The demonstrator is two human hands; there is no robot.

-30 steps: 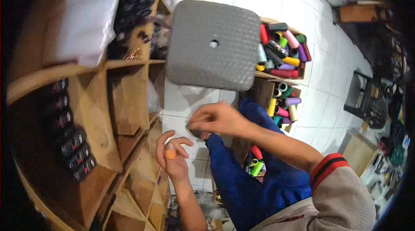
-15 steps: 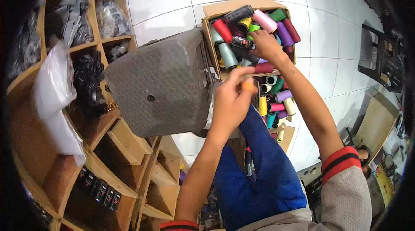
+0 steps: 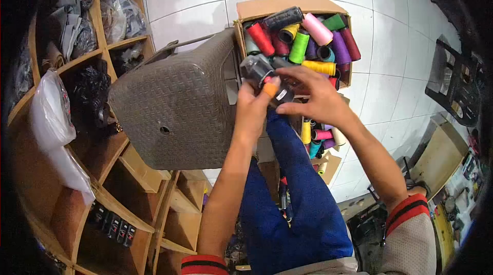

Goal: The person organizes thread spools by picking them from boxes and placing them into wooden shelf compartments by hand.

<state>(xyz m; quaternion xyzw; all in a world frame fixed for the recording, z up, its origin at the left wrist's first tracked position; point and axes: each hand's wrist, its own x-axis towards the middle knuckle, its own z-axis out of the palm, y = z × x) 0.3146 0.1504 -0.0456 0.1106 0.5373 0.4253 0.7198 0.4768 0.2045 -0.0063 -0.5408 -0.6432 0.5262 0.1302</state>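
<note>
A black thread spool (image 3: 262, 73) with a red and white label, seemingly in clear plastic wrap, is held over the near edge of the cardboard box (image 3: 292, 5). My left hand (image 3: 253, 108), an orange band on one finger, is closed around it from below. From the right, my right hand (image 3: 321, 97) curls its fingers and thumb about the spool's lower end. Behind them the box holds many thread spools, among them a lime green spool (image 3: 299, 46), a pink spool (image 3: 317, 29), a red spool (image 3: 261, 38) and a yellow spool (image 3: 319, 67).
A brown woven-textured plastic stool (image 3: 169, 105) lies left of the box. Wooden shelving (image 3: 102, 51) with bagged goods and small black packages (image 3: 117, 230) fills the left side. More spools (image 3: 322, 134) sit below the box. A black plastic chair (image 3: 457, 85) stands at right.
My right hand has come out of the box toward me, and the black spool is now between both hands. My left hand has moved left and closed on it. The lime green spool shows fully.
</note>
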